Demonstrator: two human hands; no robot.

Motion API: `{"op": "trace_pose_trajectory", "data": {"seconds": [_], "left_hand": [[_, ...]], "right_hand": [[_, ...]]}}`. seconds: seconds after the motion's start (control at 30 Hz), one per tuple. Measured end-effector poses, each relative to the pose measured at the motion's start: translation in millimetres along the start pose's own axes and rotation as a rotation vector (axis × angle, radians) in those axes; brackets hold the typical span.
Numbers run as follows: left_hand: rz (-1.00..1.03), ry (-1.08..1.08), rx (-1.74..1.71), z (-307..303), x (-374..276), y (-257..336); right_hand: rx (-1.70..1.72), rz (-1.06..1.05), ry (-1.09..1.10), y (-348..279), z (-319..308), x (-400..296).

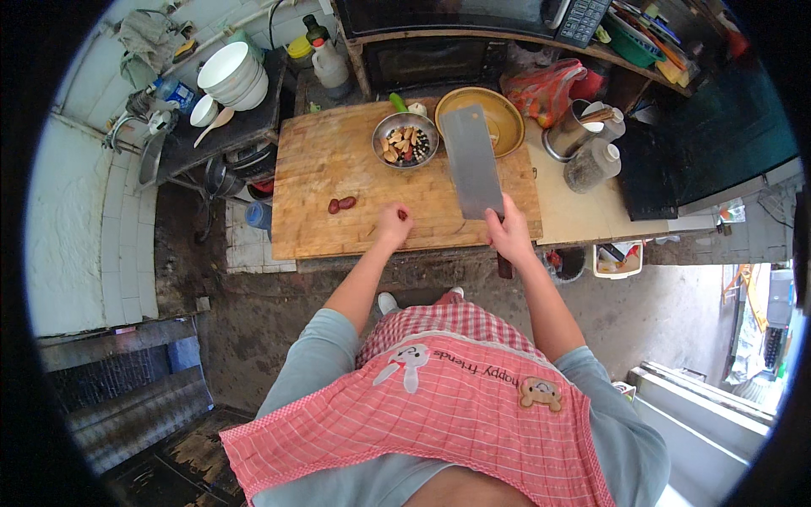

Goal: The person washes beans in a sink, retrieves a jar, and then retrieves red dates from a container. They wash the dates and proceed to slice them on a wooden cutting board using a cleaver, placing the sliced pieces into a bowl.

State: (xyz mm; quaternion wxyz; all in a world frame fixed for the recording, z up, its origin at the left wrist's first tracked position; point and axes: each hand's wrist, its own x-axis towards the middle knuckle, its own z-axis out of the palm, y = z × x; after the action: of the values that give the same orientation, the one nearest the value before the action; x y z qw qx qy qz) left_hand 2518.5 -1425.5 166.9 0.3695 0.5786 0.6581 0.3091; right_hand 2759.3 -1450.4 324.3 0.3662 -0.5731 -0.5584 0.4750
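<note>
In my right hand (509, 236) is a cleaver (472, 161), gripped by its handle, its broad steel blade raised and pointing away from me over the right of the wooden cutting board (310, 165). My left hand (394, 226) holds a small dark red piece, seemingly of a red date (402, 215), between its fingers above the board's near part. Further left on the board lie whole red dates (342, 204). A steel bowl (405, 141) with beans, sliced pieces and other dry bits stands near the board's far edge. The cleaver partly hides a yellow-brown basin (510, 117).
Behind the steel bowl are a green pepper (398, 102) and a white garlic-like piece (417, 109). Right of the board stand a steel container (564, 136) and a glass jar (592, 166). White bowls (234, 76) are stacked on the left counter, beside a wooden spoon (214, 127).
</note>
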Motion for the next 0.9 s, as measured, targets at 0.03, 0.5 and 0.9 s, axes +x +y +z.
{"op": "trace_pose_trajectory", "data": {"seconds": [0.03, 0.5, 0.9], "left_hand": [[-0.076, 0.029, -0.168, -4, 12, -9], [0.014, 0.220, 0.493, -123, 33, -22], [0.244, 0.032, 0.430, -110, 14, 2]], "right_hand": [[-0.015, 0.001, 0.007, -4, -2, -3], [-0.028, 0.017, 0.057, 8, -18, -20], [-0.241, -0.098, -0.099, 10, 22, -13]]}}
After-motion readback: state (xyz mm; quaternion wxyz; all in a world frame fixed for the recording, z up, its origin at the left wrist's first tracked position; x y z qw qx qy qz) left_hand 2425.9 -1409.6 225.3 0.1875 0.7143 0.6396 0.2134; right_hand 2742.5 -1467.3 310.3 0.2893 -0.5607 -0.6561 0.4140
